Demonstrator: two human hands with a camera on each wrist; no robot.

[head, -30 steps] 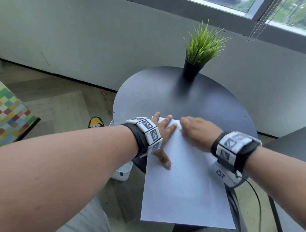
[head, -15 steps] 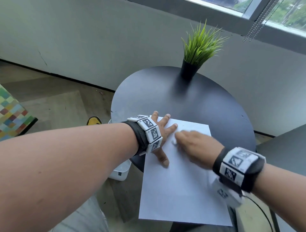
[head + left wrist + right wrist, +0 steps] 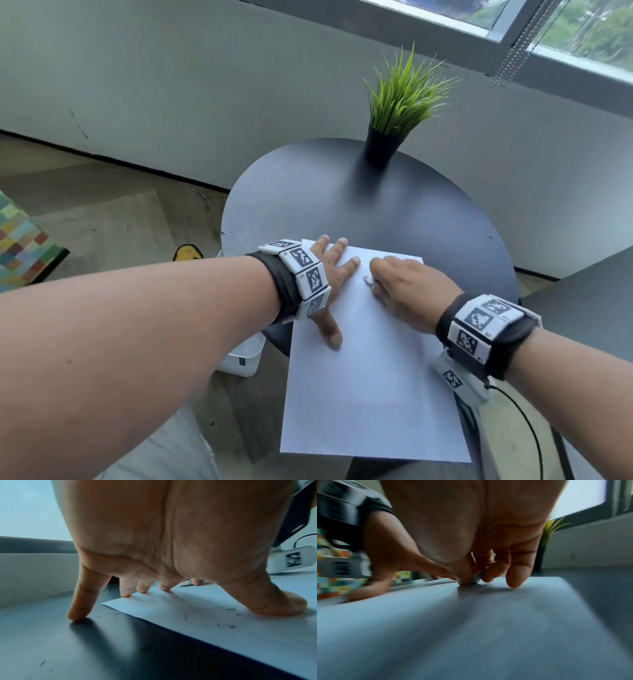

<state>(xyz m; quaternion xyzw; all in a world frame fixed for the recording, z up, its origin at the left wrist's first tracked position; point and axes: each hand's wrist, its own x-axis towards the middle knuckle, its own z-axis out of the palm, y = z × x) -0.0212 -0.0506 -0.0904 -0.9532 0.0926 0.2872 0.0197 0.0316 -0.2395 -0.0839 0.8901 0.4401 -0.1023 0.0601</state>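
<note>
- left hand [image 3: 330, 274] spread flat, pinning paper [image 3: 370, 394] on worktop [image 3: 342, 198]; the sheet's near end overhangs
- right hand [image 3: 407, 291] pinches small grey object [image 3: 476, 577] against the sheet's far end; can't tell what it is
- step: probably rubbing or marking; next move needs a firm hold-down

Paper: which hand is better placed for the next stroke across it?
Right hand: it pinches the small grey object against the paper. Left hand is spread flat, pinning it down.

Right hand [image 3: 407, 291] pulls back off the paper [image 3: 370, 394] far corner; small grey object [image 3: 368, 281] now visible, pinched in its fingertips.
</note>
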